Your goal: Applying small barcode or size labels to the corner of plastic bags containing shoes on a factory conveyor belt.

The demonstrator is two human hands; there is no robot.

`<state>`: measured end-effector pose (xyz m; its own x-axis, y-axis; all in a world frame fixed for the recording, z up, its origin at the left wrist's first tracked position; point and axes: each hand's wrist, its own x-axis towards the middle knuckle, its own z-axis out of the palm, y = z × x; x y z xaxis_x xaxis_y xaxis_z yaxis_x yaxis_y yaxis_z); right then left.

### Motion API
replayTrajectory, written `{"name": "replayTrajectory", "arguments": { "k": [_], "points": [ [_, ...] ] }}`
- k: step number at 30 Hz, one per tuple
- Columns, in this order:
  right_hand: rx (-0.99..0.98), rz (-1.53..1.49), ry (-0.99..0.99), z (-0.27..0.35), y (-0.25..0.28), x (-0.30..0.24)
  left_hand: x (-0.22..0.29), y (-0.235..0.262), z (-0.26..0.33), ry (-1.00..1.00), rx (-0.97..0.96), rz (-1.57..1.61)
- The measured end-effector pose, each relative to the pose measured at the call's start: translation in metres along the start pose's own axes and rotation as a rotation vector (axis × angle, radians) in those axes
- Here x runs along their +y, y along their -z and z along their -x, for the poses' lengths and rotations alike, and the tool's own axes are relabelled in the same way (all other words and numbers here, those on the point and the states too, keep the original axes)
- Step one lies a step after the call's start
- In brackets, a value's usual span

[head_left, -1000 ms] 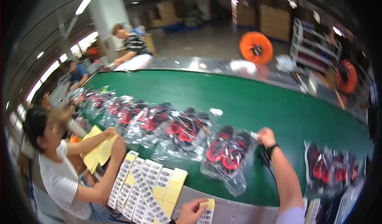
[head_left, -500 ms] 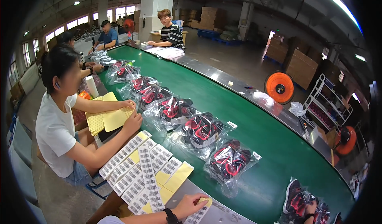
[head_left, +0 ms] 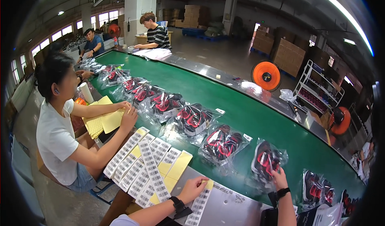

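Note:
My left hand [head_left: 193, 189] pinches the top of a strip of barcode stickers [head_left: 199, 210] at the metal edge of the table. My right hand [head_left: 280, 180] has its fingers closed on the near side of a clear plastic bag with black and red sneakers [head_left: 265, 161] in it, on the green conveyor belt [head_left: 240, 113]. Left of it lies another bagged pair [head_left: 223, 142] with a white tag. More sheets of barcode stickers [head_left: 140, 165], with yellow backing showing, spread out to the left of my left hand.
Further bagged sneakers [head_left: 194, 118] line the belt's near side, and others [head_left: 315, 189] lie to my right. A co-worker in a white shirt [head_left: 56, 125] sits at my left, holding yellow sheets [head_left: 110, 121]. An orange fan [head_left: 266, 76] stands beyond the belt.
My right hand has come from the lower right corner to the bagged sneakers near the middle right. My left hand still pinches the sticker strip. The scene has shifted left in view.

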<state>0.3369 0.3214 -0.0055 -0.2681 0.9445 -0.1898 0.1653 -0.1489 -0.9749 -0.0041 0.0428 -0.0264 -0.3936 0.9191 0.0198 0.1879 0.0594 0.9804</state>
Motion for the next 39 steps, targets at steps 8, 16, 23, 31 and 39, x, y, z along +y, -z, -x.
{"name": "replayTrajectory", "arguments": {
  "k": [8, 16, 23, 31, 39],
  "points": [
    [-0.514, 0.147, 0.373, 0.180, -0.188, -0.075, 0.071, 0.004, 0.034, -0.010, -0.044, 0.490],
    [-0.357, -0.121, 0.084, 0.221, -0.208, -0.050, 0.101, 0.013, 0.061, -0.045, -0.188, 0.189],
    [-0.051, 0.279, 0.657, 0.223, -0.199, -0.073, 0.107, 0.010, 0.066, -0.061, -0.165, 0.038],
    [-0.056, 0.300, 0.674, 0.220, -0.199, -0.073, 0.109, 0.010, 0.064, -0.143, -0.153, -0.020],
    [-0.019, 0.389, 0.859, 0.217, -0.205, -0.074, 0.106, 0.014, 0.060, -0.110, -0.142, -0.042]
  ]
}}
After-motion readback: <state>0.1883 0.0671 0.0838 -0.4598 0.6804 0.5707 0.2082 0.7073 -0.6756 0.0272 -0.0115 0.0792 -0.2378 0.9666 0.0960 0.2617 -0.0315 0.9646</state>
